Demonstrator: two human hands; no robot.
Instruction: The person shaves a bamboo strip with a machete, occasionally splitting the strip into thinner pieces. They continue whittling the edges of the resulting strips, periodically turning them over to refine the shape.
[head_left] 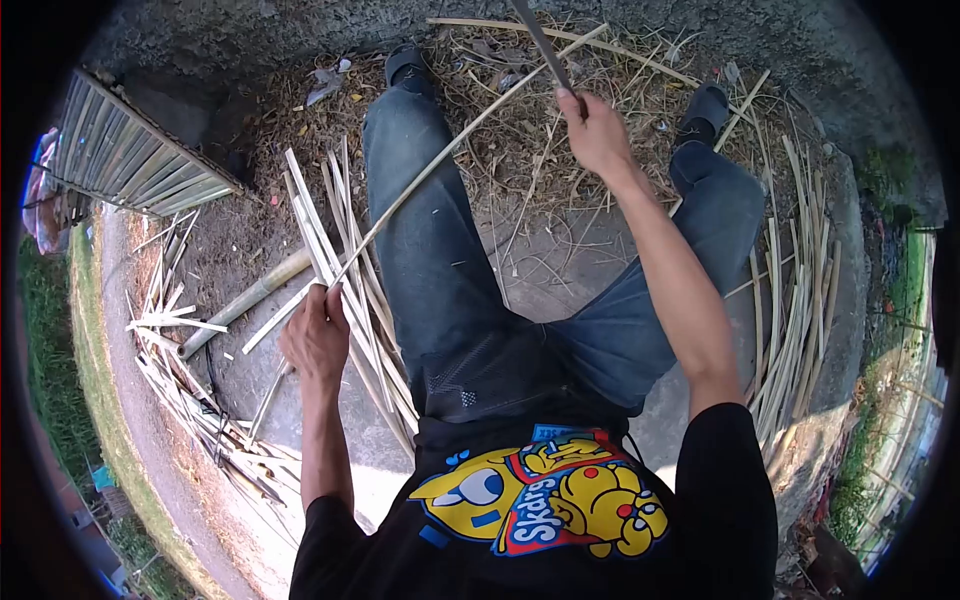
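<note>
Gripping a thin strip (455, 149) in my left hand (317, 335), I have it slanting over my left leg (425, 260) toward the ground's (545, 293) far edge, my right hand (597, 132) clasping a blade (546, 46) nearer its far end.

At left are a slatted panel (130, 150) and green grass (48, 320).
</note>
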